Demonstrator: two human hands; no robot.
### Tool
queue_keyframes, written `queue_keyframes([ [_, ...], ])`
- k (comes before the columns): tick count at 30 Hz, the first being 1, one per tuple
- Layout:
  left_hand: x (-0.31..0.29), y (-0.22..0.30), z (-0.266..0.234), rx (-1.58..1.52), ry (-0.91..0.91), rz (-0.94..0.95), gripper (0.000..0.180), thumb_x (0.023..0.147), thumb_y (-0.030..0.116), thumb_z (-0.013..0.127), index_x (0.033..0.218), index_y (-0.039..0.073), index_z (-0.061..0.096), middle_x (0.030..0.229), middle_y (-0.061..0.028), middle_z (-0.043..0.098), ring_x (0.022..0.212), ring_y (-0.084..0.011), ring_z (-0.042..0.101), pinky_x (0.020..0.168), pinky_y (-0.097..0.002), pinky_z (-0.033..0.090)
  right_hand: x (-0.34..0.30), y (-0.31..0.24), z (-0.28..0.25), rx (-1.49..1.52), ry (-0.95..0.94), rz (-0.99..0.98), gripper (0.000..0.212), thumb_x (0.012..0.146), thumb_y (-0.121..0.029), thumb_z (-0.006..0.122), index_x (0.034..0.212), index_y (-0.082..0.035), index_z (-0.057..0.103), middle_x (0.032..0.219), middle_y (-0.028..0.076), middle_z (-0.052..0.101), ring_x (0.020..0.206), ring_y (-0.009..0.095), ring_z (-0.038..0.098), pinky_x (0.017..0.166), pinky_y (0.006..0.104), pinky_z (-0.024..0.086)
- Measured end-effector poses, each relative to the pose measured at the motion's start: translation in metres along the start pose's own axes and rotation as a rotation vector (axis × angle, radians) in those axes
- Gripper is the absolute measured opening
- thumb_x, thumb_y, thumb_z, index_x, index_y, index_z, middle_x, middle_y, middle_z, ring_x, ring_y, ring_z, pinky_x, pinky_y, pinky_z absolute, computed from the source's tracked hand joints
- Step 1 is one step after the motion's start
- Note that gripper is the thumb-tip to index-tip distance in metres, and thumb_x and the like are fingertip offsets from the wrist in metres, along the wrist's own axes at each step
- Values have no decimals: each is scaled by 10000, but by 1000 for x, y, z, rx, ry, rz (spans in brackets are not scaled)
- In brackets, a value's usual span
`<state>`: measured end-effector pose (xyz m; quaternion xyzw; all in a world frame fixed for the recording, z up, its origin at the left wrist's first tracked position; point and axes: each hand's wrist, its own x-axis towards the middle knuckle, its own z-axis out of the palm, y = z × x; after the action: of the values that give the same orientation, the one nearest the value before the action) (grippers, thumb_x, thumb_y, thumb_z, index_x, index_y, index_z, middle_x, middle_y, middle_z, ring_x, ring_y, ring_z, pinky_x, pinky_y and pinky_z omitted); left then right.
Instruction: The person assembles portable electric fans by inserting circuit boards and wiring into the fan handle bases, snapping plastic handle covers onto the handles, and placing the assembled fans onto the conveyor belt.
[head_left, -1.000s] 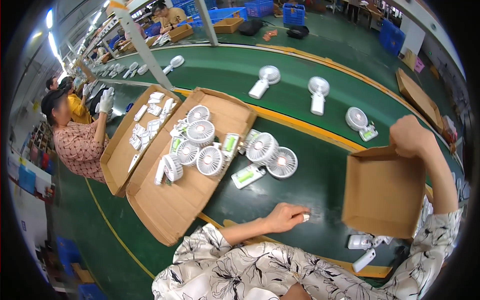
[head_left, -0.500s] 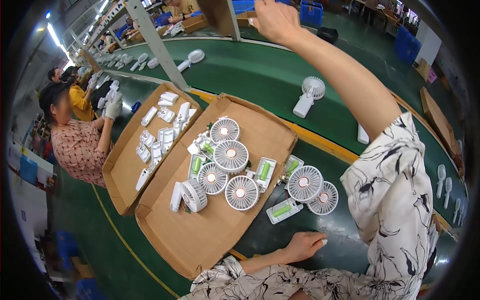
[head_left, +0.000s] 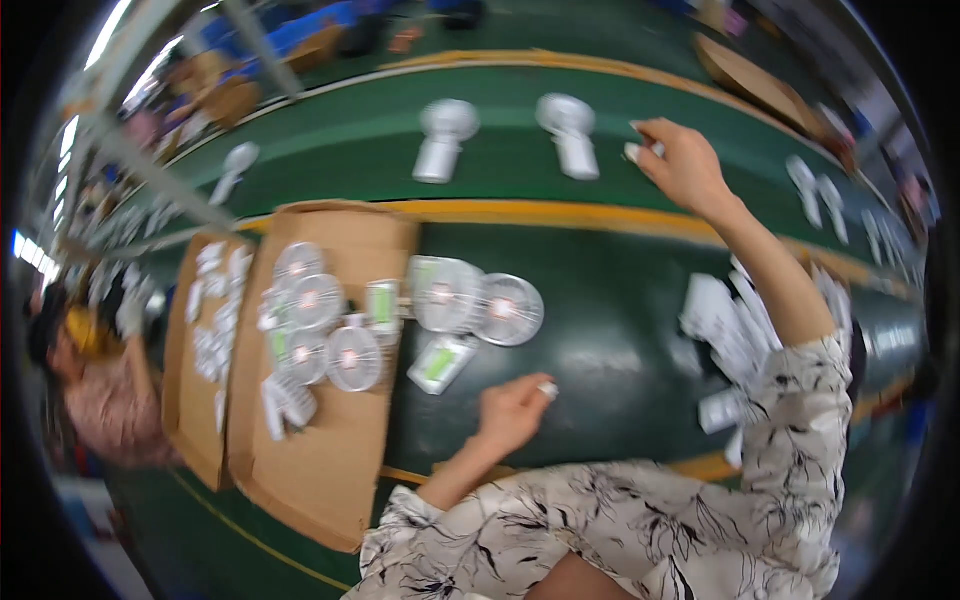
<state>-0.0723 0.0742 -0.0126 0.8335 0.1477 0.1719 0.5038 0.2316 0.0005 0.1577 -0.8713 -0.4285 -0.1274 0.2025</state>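
Observation:
My right hand is held over the green conveyor belt, its fingers parted around nothing, with white covers on the fingertips. Just left of it a white handheld fan lies on the belt, beside another fan. Close to my body, above the dark work surface, my left hand is curled; a white bit shows at its fingertips, and what is inside is hidden. Nearby on that surface are round fan heads and an opened white handle part with a green battery.
A cardboard tray at left holds several fan heads and opened handles. Beyond it, another tray contains white shells. Papers and white parts lie at right. A co-worker in gloves sits far left. A metal post rises behind.
The view has swung to the right and blurred. My right hand has come down from high at the top of the picture to above the belt. My left hand stays curled.

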Motion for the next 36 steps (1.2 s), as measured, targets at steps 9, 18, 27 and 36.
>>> queue_keyframes([
  [9,9,23,17,-225,-88,-284,180,794,-1,498,937,-23,606,734,-68,625,649,-82,554,619,-216,443,-194,132,-71,8,180,207,222,708,-74,552,922,-28,589,767,121,595,623,277,583,580,347,464],
  [18,94,105,120,223,-271,472,429,727,104,583,1139,32,489,1150,-154,483,1070,-320,447,891,-363,366,-368,88,-36,42,-433,-392,570,669,-473,602,1113,-127,514,1310,124,363,1239,308,283,980,588,133],
  [27,157,94,244,192,-374,687,542,709,270,591,1198,75,466,1323,-174,309,1211,-372,290,997,-479,223,-321,150,-31,-103,-222,-352,569,577,-321,684,1060,-62,533,1295,105,371,1233,295,299,984,569,166],
  [36,171,109,259,-105,-179,523,460,755,74,488,1198,-20,410,1272,-199,354,1153,-353,368,955,-394,315,-209,158,-51,-160,246,-264,321,653,-305,587,838,-43,571,1053,138,513,972,314,486,861,469,335],
])
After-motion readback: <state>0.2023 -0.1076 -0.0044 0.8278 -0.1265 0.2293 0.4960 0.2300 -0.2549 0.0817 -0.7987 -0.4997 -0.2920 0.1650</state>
